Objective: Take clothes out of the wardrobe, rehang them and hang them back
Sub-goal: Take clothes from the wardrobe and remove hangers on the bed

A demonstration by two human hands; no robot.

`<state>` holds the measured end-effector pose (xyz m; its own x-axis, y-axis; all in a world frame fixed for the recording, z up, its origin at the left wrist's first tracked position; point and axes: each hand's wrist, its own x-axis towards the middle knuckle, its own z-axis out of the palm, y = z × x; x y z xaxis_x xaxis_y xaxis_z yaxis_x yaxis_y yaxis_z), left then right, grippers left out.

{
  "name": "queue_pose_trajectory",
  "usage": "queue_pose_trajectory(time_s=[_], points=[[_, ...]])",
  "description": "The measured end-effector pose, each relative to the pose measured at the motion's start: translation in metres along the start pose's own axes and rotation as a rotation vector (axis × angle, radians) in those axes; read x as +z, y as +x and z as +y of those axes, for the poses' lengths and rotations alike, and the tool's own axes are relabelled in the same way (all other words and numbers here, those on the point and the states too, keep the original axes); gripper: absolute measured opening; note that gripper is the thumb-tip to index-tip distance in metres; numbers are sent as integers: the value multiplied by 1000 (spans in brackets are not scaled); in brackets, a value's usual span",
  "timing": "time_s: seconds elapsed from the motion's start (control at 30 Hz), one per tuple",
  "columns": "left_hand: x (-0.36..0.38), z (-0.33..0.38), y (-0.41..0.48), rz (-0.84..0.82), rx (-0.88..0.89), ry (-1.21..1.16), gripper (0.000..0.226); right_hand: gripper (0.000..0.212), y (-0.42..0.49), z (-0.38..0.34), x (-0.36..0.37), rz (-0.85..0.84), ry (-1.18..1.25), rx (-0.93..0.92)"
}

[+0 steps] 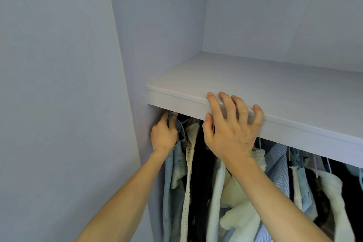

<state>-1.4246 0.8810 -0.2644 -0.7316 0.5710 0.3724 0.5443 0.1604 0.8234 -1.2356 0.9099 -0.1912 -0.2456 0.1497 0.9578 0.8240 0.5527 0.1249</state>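
1. Head view: two hands, one shelf (pixel 255 80) and a crowded row of hanging clothes beneath it are being shown. At least seven garments are being made out, though the exact number cannot be told.
2. A denim garment (pixel 173 173) is being hung at the far-left end of the row, just beside the wardrobe's side panel (pixel 152 155) and directly under the shelf's front edge.
3. The top of the denim garment is being gripped by the left hand (pixel 164 136). Its fingers are being curled tightly into the fabric, with the back of the hand turned toward the camera.
4. The right hand (pixel 232 129) is being rested on the shelf's front edge, to the right of the left hand and apart from it. Its fingers (pixel 227 104) are being spread wide, with the fingertips laid on the shelf's top and the thumb pressed against the front face. Nothing is being held by it.
5. A cream dotted garment (pixel 189 155) is being hung just right of the denim, touching it. It is being followed rightward by a dark garment (pixel 200 163), bunched cream pieces (pixel 241 212) and a blue striped shirt (pixel 279 161).
6. Several blue hangers (pixel 294 156) are being seen further right. The rail is being hidden by the shelf.
7. The denim is being hemmed in by the side panel on the left, the shelf above and the packed clothes on the right. Only the near side is being left open.
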Motion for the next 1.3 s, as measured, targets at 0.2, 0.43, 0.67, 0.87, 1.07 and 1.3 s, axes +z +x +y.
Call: queue_pose_trajectory(time_s=[0.2, 0.43, 0.67, 0.87, 1.07, 1.3], points=[[-8, -4, -38, -6, -47, 8, 29, 46, 5, 1, -10, -87, 45, 14], [-42, -27, -115, -12, -41, 41, 37, 68, 3, 5, -20, -213, 62, 2], [-107, -57, -210, -124, -47, 53, 39, 67, -85, -19, -54, -625, 434, 34], [-186, -65, -298, -150, -87, 135, 30, 79, -134, -67, -100, -1117, 914, 173], [-271, -61, -403, -85, -109, 286, 37, 58, -163, -142, -168, -1208, 1137, -69], [-384, -50, -511, 52, -200, 630, 41, 39, -198, -230, -272, -1005, 1351, -274]])
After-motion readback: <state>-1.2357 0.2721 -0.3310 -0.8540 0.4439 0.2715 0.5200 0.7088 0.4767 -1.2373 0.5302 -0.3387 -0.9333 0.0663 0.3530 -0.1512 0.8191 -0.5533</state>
